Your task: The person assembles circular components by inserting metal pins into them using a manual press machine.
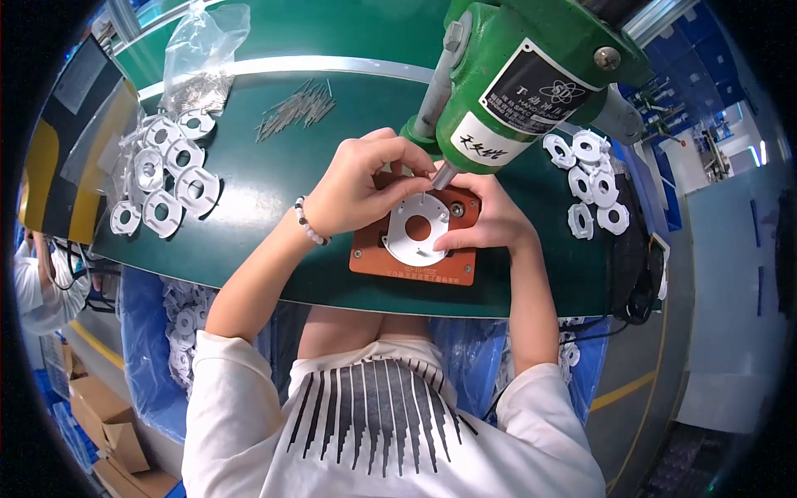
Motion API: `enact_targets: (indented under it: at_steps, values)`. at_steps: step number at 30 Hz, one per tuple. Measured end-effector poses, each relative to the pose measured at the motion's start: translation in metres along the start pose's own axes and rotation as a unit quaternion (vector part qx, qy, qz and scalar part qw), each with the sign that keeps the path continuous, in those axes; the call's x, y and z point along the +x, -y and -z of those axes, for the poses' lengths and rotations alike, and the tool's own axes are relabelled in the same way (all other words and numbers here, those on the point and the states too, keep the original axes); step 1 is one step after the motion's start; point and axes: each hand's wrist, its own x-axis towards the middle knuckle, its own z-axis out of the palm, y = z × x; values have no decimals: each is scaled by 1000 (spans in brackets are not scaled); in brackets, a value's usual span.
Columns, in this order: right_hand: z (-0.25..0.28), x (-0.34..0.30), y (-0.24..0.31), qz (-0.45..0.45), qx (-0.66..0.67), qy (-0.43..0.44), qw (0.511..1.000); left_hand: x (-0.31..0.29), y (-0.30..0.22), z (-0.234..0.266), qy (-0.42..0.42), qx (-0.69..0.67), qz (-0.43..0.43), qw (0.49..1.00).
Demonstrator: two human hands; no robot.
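Observation:
A white plastic ring (401, 239) with a round centre hole lies in an orange fixture block (415, 270) on the green bench. My left hand (363, 178) is over the block's far side, thumb and forefinger pinched together. A short bit of a thin metal pin (423, 198) shows just below those fingertips. My right hand (490, 212) spans the block's right side, its thumb pressing on the ring's edge and its fingers curled near the far edge. The metal ram (446, 175) of a green hand press (473, 137) comes down between both hands and partly hides the fingertips.
Loose metal pins (297, 108) lie in a pile beyond my left hand. White rings (163, 212) are spread at left beside a clear plastic bag (203, 50); more rings (594, 178) lie at right. Blue-lined bins (149, 365) of white parts stand below the bench edge.

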Motion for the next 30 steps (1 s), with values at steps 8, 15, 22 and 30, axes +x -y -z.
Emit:
enact_targets:
  at_steps: [8,15,22,30]
  values:
    - [1,-2,0,-19,27,8,999,1,1,-6,9,7,-10,1000]
    - [1,-2,0,3,6,4,1000,1,5,-7,-1,21,-38,999]
    - [1,-1,-1,24,7,3,1000,0,2,-7,-2,25,-21,999]
    - [2,-2,1,16,2,5,1000,0,2,-11,-16,50,-94,994]
